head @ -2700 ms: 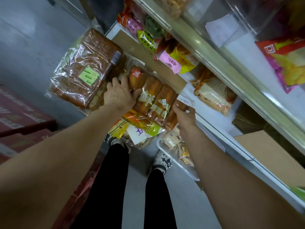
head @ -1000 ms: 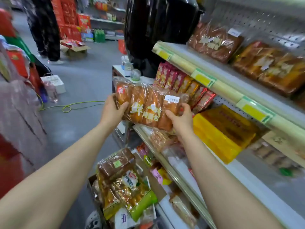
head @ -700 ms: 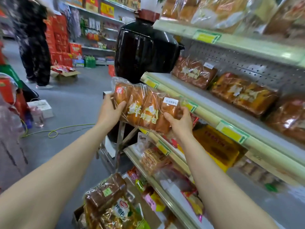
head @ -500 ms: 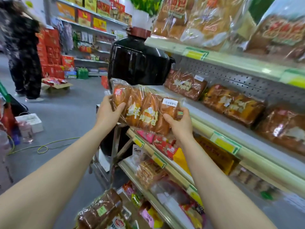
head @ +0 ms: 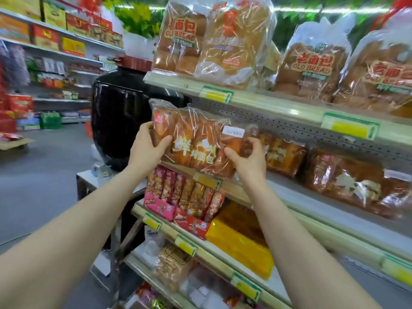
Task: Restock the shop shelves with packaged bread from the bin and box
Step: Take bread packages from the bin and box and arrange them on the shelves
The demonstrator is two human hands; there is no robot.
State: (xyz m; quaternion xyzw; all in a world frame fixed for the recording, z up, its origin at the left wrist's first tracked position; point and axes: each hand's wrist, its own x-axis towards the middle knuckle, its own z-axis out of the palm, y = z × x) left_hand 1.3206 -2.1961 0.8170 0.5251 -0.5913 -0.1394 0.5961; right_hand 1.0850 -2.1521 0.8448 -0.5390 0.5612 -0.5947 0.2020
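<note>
A shop, long metal shelves (head: 278, 108) w/ yellow price tags (head: 215, 94), bagged bread (head: 312, 70) in rows, snack packs (head: 185, 197) lower down, more full shelves (head: 55, 54) across the aisle, boxes on floor

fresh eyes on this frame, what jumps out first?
The clear-wrapped bread pack held up at mid-frame, left hand on its left end and right hand on its right end, in front of the middle shelf. Behind it to the left stands a big glossy black jar. On the top shelf tall bags of bread stand upright.
</note>
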